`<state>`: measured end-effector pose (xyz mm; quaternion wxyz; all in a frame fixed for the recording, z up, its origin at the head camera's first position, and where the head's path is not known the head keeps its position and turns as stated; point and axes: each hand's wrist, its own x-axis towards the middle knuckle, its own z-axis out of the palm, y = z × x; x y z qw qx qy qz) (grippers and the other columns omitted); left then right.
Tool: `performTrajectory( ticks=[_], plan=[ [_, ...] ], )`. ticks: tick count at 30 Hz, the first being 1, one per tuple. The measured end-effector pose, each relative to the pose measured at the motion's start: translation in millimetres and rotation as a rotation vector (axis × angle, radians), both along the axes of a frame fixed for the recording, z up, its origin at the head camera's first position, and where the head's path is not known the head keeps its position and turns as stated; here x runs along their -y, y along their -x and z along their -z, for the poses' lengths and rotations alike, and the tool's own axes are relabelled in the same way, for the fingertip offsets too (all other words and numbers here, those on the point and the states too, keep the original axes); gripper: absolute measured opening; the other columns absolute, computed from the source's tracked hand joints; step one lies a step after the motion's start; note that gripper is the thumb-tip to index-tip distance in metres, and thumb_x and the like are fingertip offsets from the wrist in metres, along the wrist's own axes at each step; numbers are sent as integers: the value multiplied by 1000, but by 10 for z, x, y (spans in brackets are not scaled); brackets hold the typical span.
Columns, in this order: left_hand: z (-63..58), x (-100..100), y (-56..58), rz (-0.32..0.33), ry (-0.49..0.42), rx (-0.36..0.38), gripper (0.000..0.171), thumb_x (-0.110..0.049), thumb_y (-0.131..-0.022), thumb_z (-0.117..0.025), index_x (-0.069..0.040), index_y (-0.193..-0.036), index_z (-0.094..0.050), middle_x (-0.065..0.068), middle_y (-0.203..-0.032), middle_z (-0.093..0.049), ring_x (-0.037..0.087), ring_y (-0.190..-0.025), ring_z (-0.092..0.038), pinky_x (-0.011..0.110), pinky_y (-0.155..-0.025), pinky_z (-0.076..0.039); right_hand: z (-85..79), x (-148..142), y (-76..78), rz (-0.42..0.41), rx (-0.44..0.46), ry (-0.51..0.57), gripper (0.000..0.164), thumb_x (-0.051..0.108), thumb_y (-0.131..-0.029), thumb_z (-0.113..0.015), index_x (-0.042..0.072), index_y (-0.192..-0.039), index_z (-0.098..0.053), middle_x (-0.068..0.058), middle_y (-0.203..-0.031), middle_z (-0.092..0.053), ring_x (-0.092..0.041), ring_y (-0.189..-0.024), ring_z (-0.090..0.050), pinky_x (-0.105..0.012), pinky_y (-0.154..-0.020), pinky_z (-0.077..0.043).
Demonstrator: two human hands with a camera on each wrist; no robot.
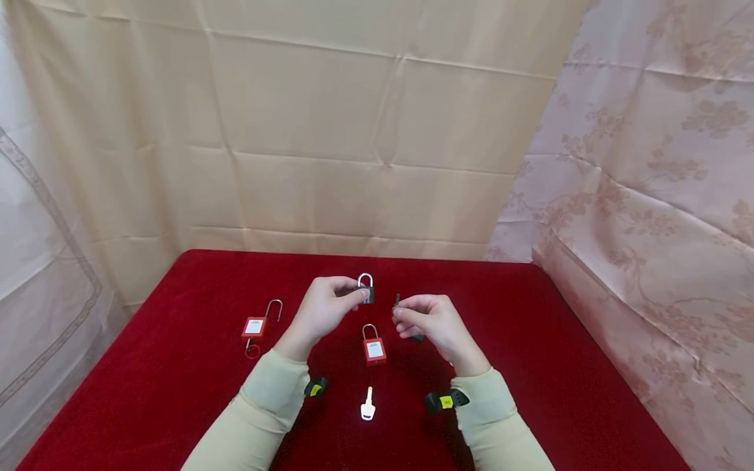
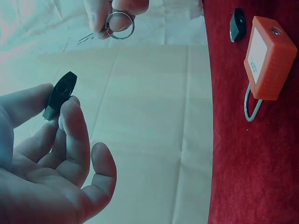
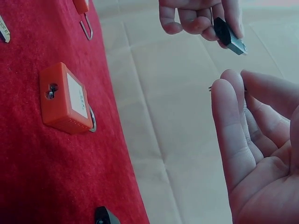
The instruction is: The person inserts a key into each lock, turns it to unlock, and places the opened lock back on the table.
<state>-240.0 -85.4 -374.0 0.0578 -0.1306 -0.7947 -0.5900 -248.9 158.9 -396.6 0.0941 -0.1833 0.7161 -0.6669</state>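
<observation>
My left hand pinches a small black padlock between thumb and fingers, its silver shackle pointing up in the head view. The padlock's keyhole end shows in the left wrist view. To its right, my right hand pinches small keys on a metal ring, partly hidden by the fingers. Both hands are raised above the table, a short gap between padlock and keys. Below them stands a red padlock with a white label, its keyhole facing me.
A second red padlock lies at left, shackle open, with a key and red ring at its bottom. A loose silver key lies near me on the red cloth-covered table. Another black padlock stands partly behind the right hand.
</observation>
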Motion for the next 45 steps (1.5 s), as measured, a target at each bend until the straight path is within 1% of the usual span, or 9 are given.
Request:
performTrajectory(
  ticks=[4, 9, 15, 21, 26, 31, 36, 41, 45],
  plan=[
    [20, -23, -5, 5, -2, -5, 13, -16, -93, -75, -6, -100, -78, 2, -78, -70, 24, -77, -66, 35, -70, -49, 1, -10, -18, 0, 6, -3, 23, 4, -95, -71, -13, -110, -69, -21, -95, -72, -21, -73, -70, -41, -71, -61],
    [27, -38, -18, 8, -10, -8, 13, -14, -92, -75, -5, -100, -78, 4, -80, -72, 19, -75, -66, 32, -69, -49, 14, -4, -25, -21, 13, 16, 24, 3, -94, -70, -15, -110, -68, -20, -94, -73, -20, -73, -71, -40, -71, -61],
    [16, -60, -42, 13, -16, 14, 13, -16, -93, -75, -6, -101, -78, 2, -82, -72, 19, -78, -66, 35, -72, -50, 49, 25, -43, -43, 39, 44, 24, 0, -94, -69, -18, -109, -66, -19, -93, -73, -18, -71, -70, -39, -69, -61],
    [22, -97, -55, 25, -24, 23, 15, -14, -93, -74, -5, -104, -78, 8, -85, -73, 19, -78, -65, 34, -73, -50, 103, 76, -93, -94, 60, 51, 24, -1, -94, -67, -19, -110, -64, -16, -92, -73, -19, -71, -71, -39, -68, -61],
    [25, -121, -52, 22, -21, 15, 14, -14, -93, -74, -5, -102, -78, 5, -80, -71, 19, -77, -65, 35, -74, -49, 145, 154, -134, -121, 78, 38, 23, -1, -93, -68, -18, -109, -65, -13, -88, -73, -17, -70, -70, -38, -68, -61],
    [21, -125, -52, 22, -17, 9, 14, -14, -93, -74, -4, -102, -78, 3, -77, -70, 21, -77, -65, 35, -72, -49, 200, 238, -166, -157, 100, 46, 24, -1, -93, -69, -19, -108, -65, -11, -84, -72, -15, -67, -69, -35, -66, -60],
    [17, -125, -63, 21, -26, 2, 14, -14, -93, -74, -4, -101, -78, 3, -77, -71, 21, -76, -66, 34, -72, -50, 242, 275, -186, -198, 121, 46, 23, 0, -93, -69, -17, -108, -67, -14, -86, -72, -16, -68, -69, -35, -67, -60],
    [22, -122, -60, 21, -30, 7, 15, -15, -93, -74, -4, -102, -78, 3, -79, -71, 19, -77, -66, 34, -73, -51, 242, 285, -195, -199, 125, 43, 23, 1, -93, -70, -16, -108, -67, -20, -89, -72, -17, -69, -70, -35, -67, -60],
    [38, -121, -53, 23, -29, 19, 14, -14, -93, -74, -4, -102, -78, 4, -80, -71, 20, -77, -65, 34, -72, -51, 235, 282, -196, -199, 124, 44, 22, 0, -93, -69, -17, -107, -67, -18, -87, -72, -16, -69, -70, -35, -67, -60]
  ],
)
